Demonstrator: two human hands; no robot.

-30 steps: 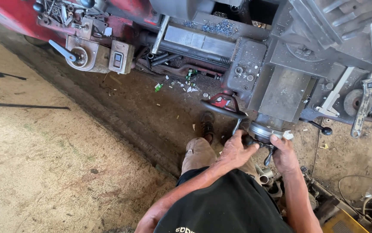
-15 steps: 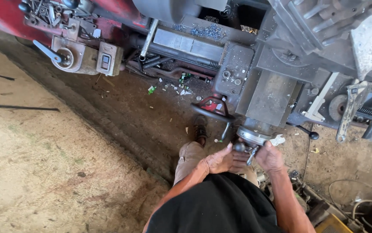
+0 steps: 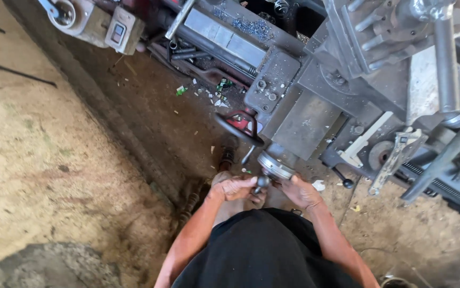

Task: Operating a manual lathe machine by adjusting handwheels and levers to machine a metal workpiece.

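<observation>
Gripping the small crank handle [image 3: 262,183] of a lathe's cross-slide dial [image 3: 274,166] at lower centre of the frame, the left hand [image 3: 235,188] has its fingers curled shut round it, while the right hand [image 3: 300,192] cups the dial's underside, fingers loosely bent. The handle, apparently rigid steel, probably oily and fixed to the heavy machine, is best held along its knob. Its long axis runs from the dial down toward the person.

A beige switch box [image 3: 117,32] sits upper left; green and white scraps [image 3: 208,92] litter the oily floor; a grey wrench [image 3: 395,157] leans right.
</observation>
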